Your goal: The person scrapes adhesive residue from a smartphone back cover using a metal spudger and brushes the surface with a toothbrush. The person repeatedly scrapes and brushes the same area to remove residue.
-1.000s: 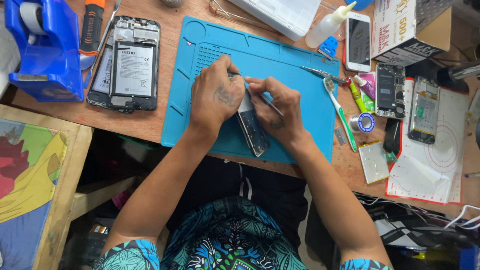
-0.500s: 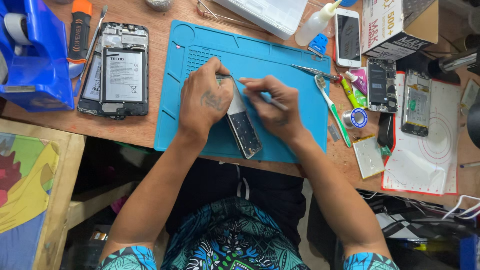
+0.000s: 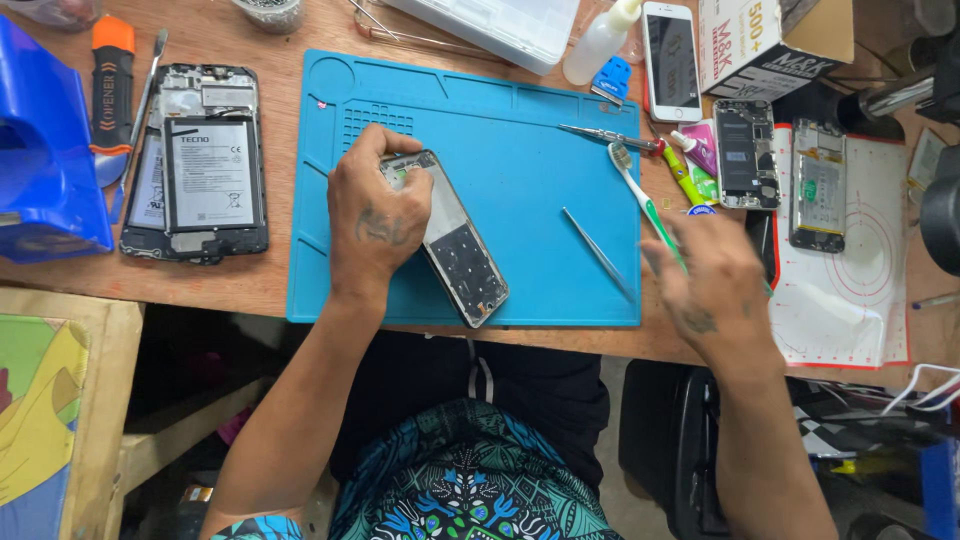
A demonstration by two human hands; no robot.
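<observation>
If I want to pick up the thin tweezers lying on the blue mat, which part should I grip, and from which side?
Grip the tweezers near the upper-left end, pinching across the two thin arms from above. They lie flat and diagonal on the blue mat; the lower tip points toward the right hand, and the open mat on either side probably leaves room for fingers.

I see a bright blue work mat (image 3: 520, 150) on a reddish-brown wooden table (image 3: 290, 30). At its nine o'clock lies a black opened phone (image 3: 200, 165); beside that, an orange and black tool (image 3: 112, 85). At three o'clock sit a green and white toothbrush (image 3: 640, 195) and a white mat with red circles (image 3: 850, 290). My shorts (image 3: 470, 480) carry a teal, black and white pattern.
</observation>
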